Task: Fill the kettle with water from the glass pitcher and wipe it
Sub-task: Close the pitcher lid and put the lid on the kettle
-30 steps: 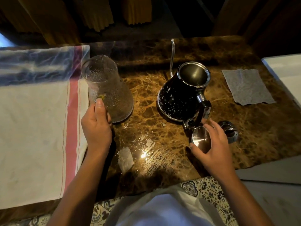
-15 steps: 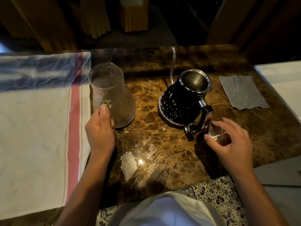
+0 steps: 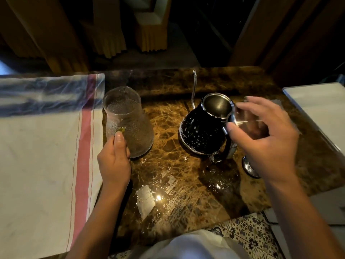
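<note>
left hand (image 3: pixel 113 163): gripped the lower near side of the glass pitcher (image 3: pixel 128 124), thumb up along the wall, fingers curled round the base
right hand (image 3: pixel 265 139): raised over the kettle handle (image 3: pixel 230 146), fingers spread and loosely bent, motion-blurred; touching nothing that I could tell
glass pitcher: upright, centre-left of frame, base just beside the striped cloth (image 3: pixel 46 156) edge
kettle (image 3: pixel 205 131): upright, centre-right, mouth uncovered, thin spout (image 3: pixel 194 86) pointing to top of frame, well apart from pitcher
lid (image 3: pixel 249 168): on the counter lower right of kettle, partly hidden by right hand
counter (image 3: pixel 168 113): brown marble, bare strip between pitcher and kettle; wet glare in lower centre
edges: cloth covered left side of frame; counter's far edge ran across upper frame; white surface (image 3: pixel 317 101) met the counter at right edge
near edge: counter ended at lower centre, patterned floor tiles (image 3: pixel 246 232) beyond
</note>
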### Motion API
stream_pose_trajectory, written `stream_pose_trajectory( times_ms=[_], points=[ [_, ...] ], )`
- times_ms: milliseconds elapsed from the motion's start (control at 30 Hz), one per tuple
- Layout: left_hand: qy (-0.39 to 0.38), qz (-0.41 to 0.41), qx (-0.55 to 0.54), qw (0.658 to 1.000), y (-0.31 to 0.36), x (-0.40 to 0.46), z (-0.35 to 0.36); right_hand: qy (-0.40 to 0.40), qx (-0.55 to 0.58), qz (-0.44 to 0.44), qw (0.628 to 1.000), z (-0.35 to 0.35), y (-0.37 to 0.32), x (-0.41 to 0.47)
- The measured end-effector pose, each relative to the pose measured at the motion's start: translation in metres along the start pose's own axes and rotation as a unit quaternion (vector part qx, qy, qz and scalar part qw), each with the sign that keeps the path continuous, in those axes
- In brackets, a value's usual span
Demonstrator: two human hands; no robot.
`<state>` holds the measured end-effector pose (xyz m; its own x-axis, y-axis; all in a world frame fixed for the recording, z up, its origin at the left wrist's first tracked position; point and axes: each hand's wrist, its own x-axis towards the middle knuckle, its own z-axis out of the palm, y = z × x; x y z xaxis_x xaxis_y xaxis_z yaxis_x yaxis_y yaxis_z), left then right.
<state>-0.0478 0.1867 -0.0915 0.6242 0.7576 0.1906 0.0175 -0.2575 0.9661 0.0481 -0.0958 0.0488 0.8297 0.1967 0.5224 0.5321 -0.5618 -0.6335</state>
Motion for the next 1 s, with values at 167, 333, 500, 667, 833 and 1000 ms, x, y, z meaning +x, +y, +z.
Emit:
stream_pose_trajectory(
  times_ms=[167,333,500,667,833,1000],
  points=[
    [0.0,-0.002,0.003,1.0,0.003,0.0,0.0,-0.046,0.026,-0.04,0.998,0.028,-0.03,0.019],
    [0.002,0.01,-0.005,1.0,0.013,-0.002,0.001,-0.107,0.056,-0.076,0.99,0.06,-0.056,0.035],
    [0.002,0.026,-0.005,1.0,0.022,-0.003,0.002,-0.164,0.07,-0.1,0.979,0.103,-0.076,0.047],
    [0.002,0.039,-0.007,0.999,0.026,-0.004,0.002,-0.18,0.078,-0.135,0.971,0.145,-0.09,0.055],
    [0.006,0.033,0.001,0.999,0.024,-0.003,0.002,-0.207,0.072,-0.16,0.962,0.171,-0.1,0.062],
    [0.004,0.033,0.004,0.999,0.024,-0.003,0.002,-0.223,0.056,-0.192,0.954,0.182,-0.104,0.069]
  ],
)
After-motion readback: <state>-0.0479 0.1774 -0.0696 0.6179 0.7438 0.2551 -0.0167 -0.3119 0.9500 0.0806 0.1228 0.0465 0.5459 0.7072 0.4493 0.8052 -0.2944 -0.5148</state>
